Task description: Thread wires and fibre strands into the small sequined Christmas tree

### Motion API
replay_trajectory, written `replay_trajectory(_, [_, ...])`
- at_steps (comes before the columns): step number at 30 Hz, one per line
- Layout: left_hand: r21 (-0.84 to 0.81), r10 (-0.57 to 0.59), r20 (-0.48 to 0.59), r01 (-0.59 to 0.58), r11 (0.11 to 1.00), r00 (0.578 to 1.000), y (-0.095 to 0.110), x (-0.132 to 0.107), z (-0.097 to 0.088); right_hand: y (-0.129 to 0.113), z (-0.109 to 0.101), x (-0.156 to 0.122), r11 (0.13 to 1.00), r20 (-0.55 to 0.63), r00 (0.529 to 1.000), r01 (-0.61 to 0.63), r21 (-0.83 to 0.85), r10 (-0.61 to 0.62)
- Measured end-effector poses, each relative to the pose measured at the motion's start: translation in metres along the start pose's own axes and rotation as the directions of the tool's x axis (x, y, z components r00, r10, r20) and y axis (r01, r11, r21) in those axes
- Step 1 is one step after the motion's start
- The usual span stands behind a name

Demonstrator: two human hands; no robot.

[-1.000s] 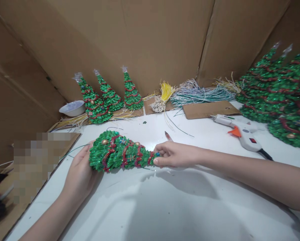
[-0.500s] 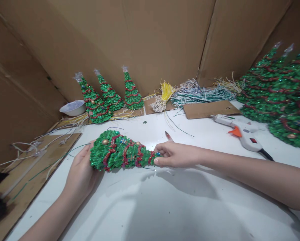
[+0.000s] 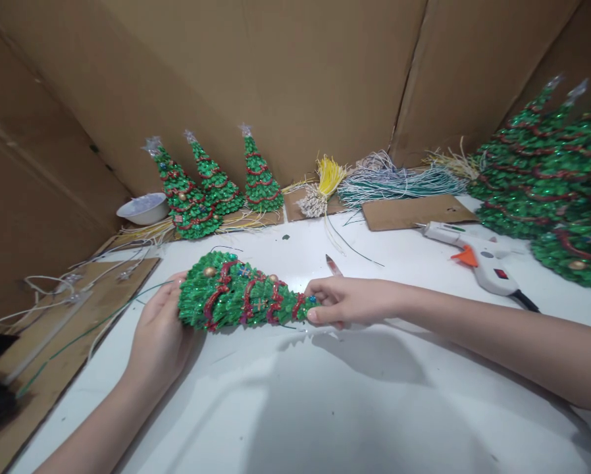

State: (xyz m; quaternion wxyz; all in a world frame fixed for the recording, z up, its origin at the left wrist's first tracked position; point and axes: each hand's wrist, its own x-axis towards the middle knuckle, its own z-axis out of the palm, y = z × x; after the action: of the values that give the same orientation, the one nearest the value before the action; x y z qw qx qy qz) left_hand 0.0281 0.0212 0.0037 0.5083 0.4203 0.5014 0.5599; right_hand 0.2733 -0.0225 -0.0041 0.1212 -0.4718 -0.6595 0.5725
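A small green glittery Christmas tree (image 3: 241, 299) with red garland and gold beads lies on its side just above the white table (image 3: 325, 395). My left hand (image 3: 160, 336) cups its wide base, fingers wrapped round it. My right hand (image 3: 347, 301) pinches the narrow tip, which carries a small blue bead. A thin green wire trails from the base toward the left.
Three finished little trees (image 3: 211, 187) stand at the back beside a white bowl (image 3: 143, 209). Bundles of yellow, white and green wires (image 3: 374, 181) lie against the cardboard wall. A white glue gun (image 3: 478, 260) rests at the right, near more trees (image 3: 547, 178). Cardboard with wires (image 3: 68, 309) lies at the left.
The tree and both hands have stayed almost where they were, shifted slightly up in view as the camera tipped. The grip is the same.
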Motion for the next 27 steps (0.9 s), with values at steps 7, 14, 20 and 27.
replay_trajectory(7, [0.020, 0.024, 0.036, -0.025, 0.999, 0.999, -0.001, 0.000, -0.002, -0.004, 0.005, -0.001, 1.000, -0.043, 0.999, -0.007, 0.019, 0.008])
replay_trajectory(14, [0.036, 0.067, 0.080, -0.070, 0.997, 0.995, -0.005, 0.001, -0.004, -0.009, 0.007, -0.002, 0.999, -0.081, 0.996, -0.027, -0.033, 0.024])
replay_trajectory(20, [0.042, 0.046, 0.043, -0.048, 0.998, 0.998, -0.004, 0.000, -0.004, -0.012, 0.008, -0.003, 0.996, -0.115, 0.993, -0.032, -0.079, 0.023])
replay_trajectory(27, [0.027, 0.045, 0.068, -0.047, 0.999, 0.997, -0.004, -0.002, -0.003, -0.013, 0.008, -0.004, 0.995, -0.138, 0.990, -0.017, -0.100, 0.003])
